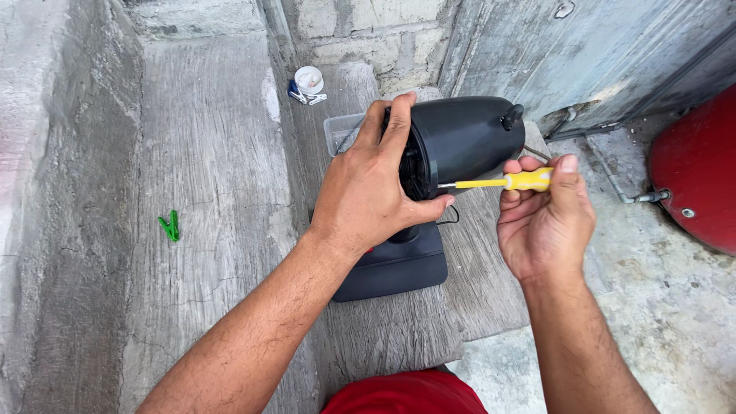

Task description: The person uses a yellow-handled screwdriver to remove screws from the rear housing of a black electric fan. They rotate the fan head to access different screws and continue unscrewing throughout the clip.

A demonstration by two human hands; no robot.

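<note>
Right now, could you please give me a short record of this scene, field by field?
Left hand: left hand grips the front of the black fan motor housing.
Right hand: right hand holds a yellow-handled screwdriver, tip at the housing.
Fan base: black base stands on a wooden plank.
Nearby: green clothes peg; clear plastic tray; small white cup; red tank.

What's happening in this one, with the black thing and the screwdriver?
A person is working on a black motor housing that stands on its dark base on a concrete ledge. The left hand grips the front edge of the housing and steadies it. The right hand holds a yellow-handled screwdriver, its tip pointed into the housing's open front. A clear plastic tray sits behind, and a green clothes peg lies to the left.
</note>
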